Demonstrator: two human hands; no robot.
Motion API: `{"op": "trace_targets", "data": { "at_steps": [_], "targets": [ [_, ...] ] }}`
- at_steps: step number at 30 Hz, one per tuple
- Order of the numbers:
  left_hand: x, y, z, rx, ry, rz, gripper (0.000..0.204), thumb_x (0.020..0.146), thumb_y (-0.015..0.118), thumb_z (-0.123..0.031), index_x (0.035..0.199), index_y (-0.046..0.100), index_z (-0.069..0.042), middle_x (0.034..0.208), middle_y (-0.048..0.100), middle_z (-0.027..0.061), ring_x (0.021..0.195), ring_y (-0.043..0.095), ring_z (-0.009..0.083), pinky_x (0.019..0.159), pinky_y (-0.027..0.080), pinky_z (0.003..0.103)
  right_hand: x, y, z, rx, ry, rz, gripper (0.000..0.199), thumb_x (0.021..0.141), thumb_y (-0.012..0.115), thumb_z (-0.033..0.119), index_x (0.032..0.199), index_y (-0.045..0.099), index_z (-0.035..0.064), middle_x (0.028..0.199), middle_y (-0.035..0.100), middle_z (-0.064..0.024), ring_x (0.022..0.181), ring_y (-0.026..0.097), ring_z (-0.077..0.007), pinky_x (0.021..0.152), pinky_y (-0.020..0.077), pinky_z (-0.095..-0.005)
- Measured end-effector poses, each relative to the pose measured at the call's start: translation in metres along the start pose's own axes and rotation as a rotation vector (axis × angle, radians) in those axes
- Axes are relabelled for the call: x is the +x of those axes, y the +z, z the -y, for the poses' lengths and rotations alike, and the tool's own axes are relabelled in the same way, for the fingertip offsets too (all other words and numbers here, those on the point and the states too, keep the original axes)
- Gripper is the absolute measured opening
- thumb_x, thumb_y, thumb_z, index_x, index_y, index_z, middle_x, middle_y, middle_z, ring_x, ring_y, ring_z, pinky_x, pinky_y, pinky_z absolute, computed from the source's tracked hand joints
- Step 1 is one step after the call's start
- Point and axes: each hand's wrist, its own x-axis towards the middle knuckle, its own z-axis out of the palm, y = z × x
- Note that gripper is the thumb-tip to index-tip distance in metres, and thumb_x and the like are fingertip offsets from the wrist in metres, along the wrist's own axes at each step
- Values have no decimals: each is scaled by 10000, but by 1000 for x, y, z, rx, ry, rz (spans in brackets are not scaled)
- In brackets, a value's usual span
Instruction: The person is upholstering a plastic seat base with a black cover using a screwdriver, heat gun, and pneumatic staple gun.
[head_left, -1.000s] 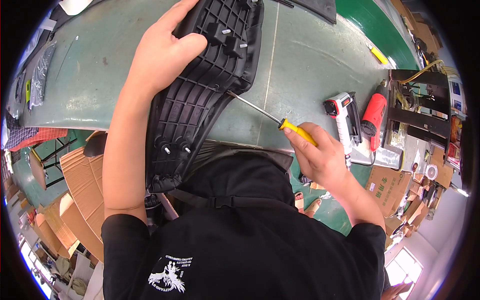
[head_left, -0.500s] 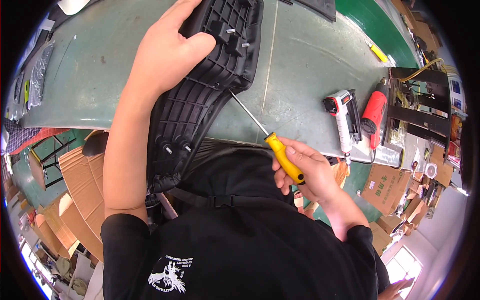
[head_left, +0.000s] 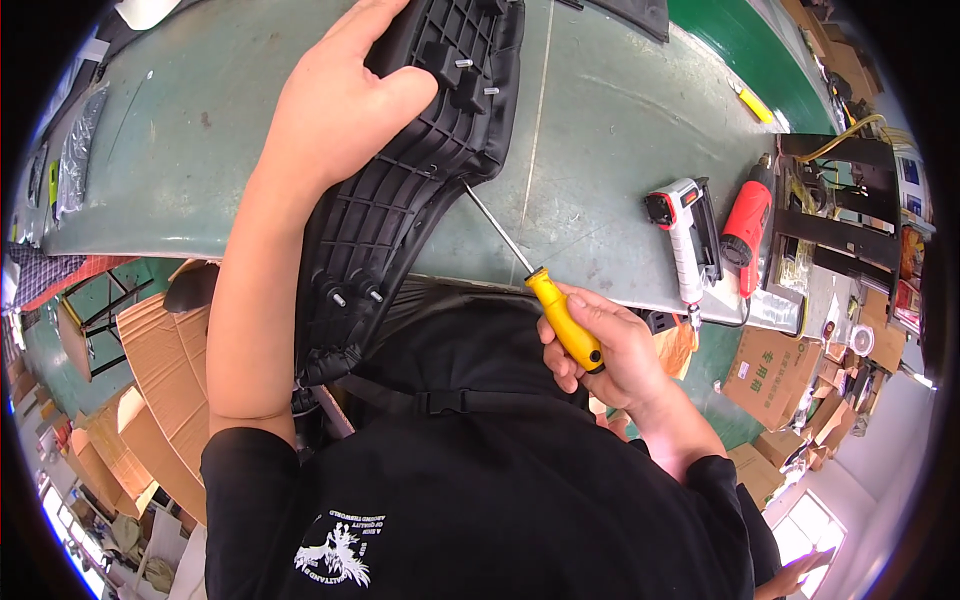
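Fingers of R hand (head_left: 618, 348) curled round yellow screwdriver (head_left: 566, 320), thumb alongside; its tip's at inner-bend edge of black ribbed panel (head_left: 362, 218), which lies part on green table (head_left: 605, 135), part past near edge. L hand (head_left: 345, 105) on panel's L side, thumb spread from fingers; tips out of frame, can't tell if gripping. Nailer (head_left: 682, 245) + red heat gun (head_left: 746, 220) well to R.

A grid-patterned black plastic panel (head_left: 412, 180) at eleven o'clock; a yellow-handled screwdriver (head_left: 560, 312) with silvery metal shaft (head_left: 500, 228) toward three; a pistol-shaped red heat gun (head_left: 748, 215) at two; a black cloth shirt (head_left: 500, 480) at six.
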Motion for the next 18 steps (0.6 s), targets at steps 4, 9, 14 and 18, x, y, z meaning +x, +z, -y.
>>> {"op": "trace_targets", "data": {
  "at_steps": [4, 9, 14, 18],
  "targets": [
    [0, 0, -2, -58, -24, 4, 751, 811, 614, -106, 1510, 464, 125, 1579, 491, 306, 1479, 493, 369, 1220, 364, 351, 6, 0, -6, 41, -16, -34, 463, 1137, 497, 284, 1483, 520, -23, 1002, 668, -120, 725, 627, -199, 593, 490, -321],
    [0, 0, 0, 79, 28, 16, 755, 808, 612, -94, 1514, 460, 125, 1583, 489, 300, 1473, 497, 362, 1213, 368, 345, 10, -5, -14, 121, -17, 6, 455, 1133, 501, 271, 1482, 519, -21, 1008, 671, -123, 709, 599, -197, 597, 464, -315],
    [0, 0, -2, -72, -61, -1, 750, 813, 607, -90, 1516, 459, 125, 1584, 488, 302, 1480, 490, 367, 1214, 371, 349, 10, -7, -16, 77, -35, 17, 470, 1133, 505, 278, 1502, 510, -14, 1013, 673, -123, 721, 600, -192, 592, 450, -307],
    [1, 0, -3, -39, -48, -1, 748, 814, 608, -88, 1515, 459, 127, 1583, 490, 303, 1487, 484, 363, 1217, 367, 351, 12, -7, -16, 32, -32, 1, 493, 1120, 514, 309, 1502, 487, -1, 1027, 639, -133, 725, 566, -187, 592, 448, -311]
  ]
}}
